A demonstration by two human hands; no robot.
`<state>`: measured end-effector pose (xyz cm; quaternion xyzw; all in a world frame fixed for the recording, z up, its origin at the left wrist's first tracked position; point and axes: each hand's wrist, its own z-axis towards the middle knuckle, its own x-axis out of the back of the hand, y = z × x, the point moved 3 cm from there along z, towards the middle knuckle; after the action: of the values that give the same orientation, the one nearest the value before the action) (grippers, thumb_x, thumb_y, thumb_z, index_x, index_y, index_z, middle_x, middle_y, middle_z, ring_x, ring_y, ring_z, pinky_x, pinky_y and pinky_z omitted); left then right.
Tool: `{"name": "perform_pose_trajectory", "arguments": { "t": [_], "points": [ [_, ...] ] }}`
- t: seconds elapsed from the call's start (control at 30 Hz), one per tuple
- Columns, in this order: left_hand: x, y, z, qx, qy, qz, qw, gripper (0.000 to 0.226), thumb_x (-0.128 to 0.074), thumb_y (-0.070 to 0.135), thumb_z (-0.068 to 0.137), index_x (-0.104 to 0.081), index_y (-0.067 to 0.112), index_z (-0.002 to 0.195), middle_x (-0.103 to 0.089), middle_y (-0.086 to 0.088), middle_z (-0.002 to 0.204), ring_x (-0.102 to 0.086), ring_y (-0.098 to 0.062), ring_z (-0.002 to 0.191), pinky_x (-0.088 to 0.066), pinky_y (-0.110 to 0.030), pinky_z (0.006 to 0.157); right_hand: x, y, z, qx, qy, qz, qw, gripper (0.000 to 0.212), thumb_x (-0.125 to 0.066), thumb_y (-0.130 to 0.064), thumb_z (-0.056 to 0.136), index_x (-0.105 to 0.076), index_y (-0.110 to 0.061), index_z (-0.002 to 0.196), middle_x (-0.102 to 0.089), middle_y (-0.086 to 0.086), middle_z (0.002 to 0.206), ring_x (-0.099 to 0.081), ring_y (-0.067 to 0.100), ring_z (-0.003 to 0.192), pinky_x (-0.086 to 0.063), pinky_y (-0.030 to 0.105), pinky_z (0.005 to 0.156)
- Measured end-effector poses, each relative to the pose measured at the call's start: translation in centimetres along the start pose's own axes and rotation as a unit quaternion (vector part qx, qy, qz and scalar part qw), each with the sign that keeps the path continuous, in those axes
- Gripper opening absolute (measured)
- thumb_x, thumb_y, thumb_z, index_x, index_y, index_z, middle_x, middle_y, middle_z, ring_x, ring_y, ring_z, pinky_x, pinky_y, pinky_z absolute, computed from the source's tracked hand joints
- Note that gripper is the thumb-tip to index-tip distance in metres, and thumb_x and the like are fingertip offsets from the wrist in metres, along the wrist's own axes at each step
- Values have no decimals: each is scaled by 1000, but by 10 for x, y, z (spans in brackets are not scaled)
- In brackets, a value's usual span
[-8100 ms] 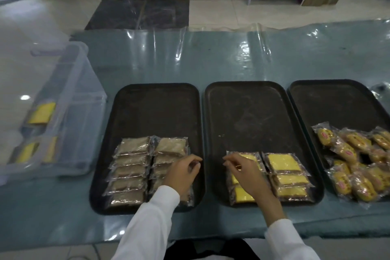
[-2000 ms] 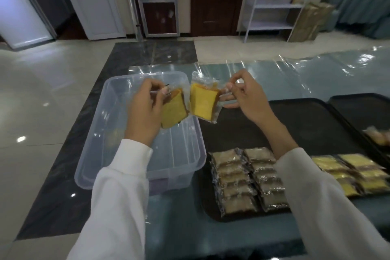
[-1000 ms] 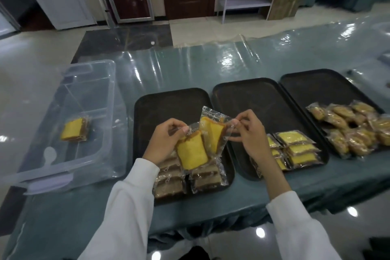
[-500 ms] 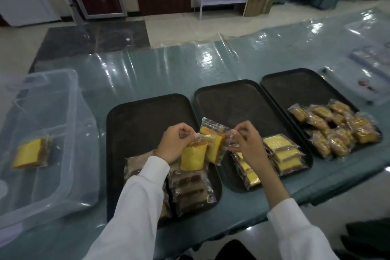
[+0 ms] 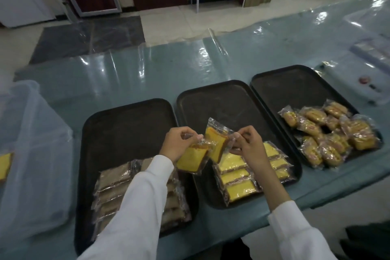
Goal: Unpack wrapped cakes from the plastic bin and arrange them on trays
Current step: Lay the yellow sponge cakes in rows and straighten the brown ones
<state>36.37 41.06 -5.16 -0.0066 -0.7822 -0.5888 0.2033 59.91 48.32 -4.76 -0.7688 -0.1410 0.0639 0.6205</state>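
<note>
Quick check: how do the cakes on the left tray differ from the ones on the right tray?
Colour: the cakes on the left tray are brownish; the cakes on the right tray are golden yellow with a reddish mark on top.
Shape: the left ones are flat, oblong slabs; the right ones look rounder and plumper.
Arrangement: the left ones lie in neat overlapping columns, partly hidden by the left sleeve; the right ones sit in a loose heap.
Both are in clear wrappers, at the near end of a dark tray.

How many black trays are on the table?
3, side by side: the left tray holds brown cakes, the middle tray yellow slices, the right tray round cakes. None seems hidden.
</note>
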Motion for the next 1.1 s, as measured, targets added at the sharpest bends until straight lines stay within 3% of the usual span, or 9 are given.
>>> {"name": "perform_pose_trajectory", "arguments": {
  "t": [0.1, 0.23, 0.33, 0.53, 0.67, 0.87, 0.93, 1.0, 1.1],
  "points": [
    [-27, 7, 21, 22, -16, 17, 1000, 15, -83, 39, 83, -79, 25, 85, -77, 12, 91, -68, -6, 100, -50, -31, 95, 28, 2, 22, -25, -5, 3, 1000, 13, -59, -14, 104, -52, -3, 105, -70, 20, 105, -75, 30, 95, -65, 47, 74],
    [-64, 16, 48, 38, -45, 66, 996, 15, -82, 41, 84, -79, 26, 85, -76, 13, 91, -67, -6, 99, -52, -35, 96, 66, 12, 50, -68, 3, 18, 998, 16, -59, -14, 104, -52, 0, 107, -66, 18, 103, -75, 27, 88, -64, 37, 68],
    [-91, 20, 62, 52, -60, 101, 992, 15, -80, 41, 86, -78, 26, 84, -75, 12, 91, -65, -8, 101, -50, -35, 95, 91, 24, 66, -97, 9, 39, 994, 11, -57, -12, 106, -53, -2, 106, -64, 18, 101, -74, 29, 88, -64, 38, 68],
    [-140, 22, 82, 35, -59, 153, 986, 12, -80, 33, 87, -75, 23, 86, -74, 10, 88, -67, -6, 93, -54, -31, 88, 136, 44, 90, -145, 25, 87, 985, 9, -53, -9, 107, -54, -1, 110, -67, 26, 103, -76, 33, 90, -65, 43, 71],
    [-164, 24, 94, 34, -46, 164, 985, 11, -83, 31, 85, -74, 24, 83, -73, 9, 85, -68, -7, 89, -57, -31, 86, 157, 52, 103, -173, 23, 101, 979, 16, -54, -9, 107, -53, 4, 117, -67, 28, 112, -76, 34, 94, -65, 41, 68],
    [-196, 17, 109, 42, -45, 180, 982, 10, -83, 26, 86, -74, 21, 86, -74, 5, 85, -69, -9, 85, -60, -35, 85, 177, 70, 116, -233, 8, 111, 966, 13, -56, -8, 106, -53, -1, 116, -70, 25, 109, -76, 33, 95, -65, 40, 67],
    [-199, 10, 108, 46, -49, 175, 982, 8, -81, 26, 88, -74, 22, 91, -74, 8, 89, -69, -6, 89, -59, -35, 88, 184, 76, 121, -238, -7, 57, 969, 13, -55, -9, 106, -52, -2, 116, -70, 23, 108, -76, 34, 94, -65, 44, 70],
    [-193, 2, 104, 55, -28, 167, 984, 5, -77, 28, 91, -73, 25, 93, -74, 11, 92, -68, -4, 92, -58, -32, 90, 194, 83, 130, -202, -25, -110, 973, 5, -57, -12, 105, -55, -10, 109, -70, 17, 106, -75, 30, 90, -64, 50, 77],
    [-172, -12, 96, 78, 20, 168, 982, 1, -73, 27, 94, -72, 27, 94, -72, 12, 95, -66, -3, 93, -57, -32, 91, 205, 85, 143, -131, -55, -351, 926, 7, -61, -21, 100, -58, -23, 95, -69, 5, 96, -69, 25, 89, -60, 53, 85]
  ]
}}
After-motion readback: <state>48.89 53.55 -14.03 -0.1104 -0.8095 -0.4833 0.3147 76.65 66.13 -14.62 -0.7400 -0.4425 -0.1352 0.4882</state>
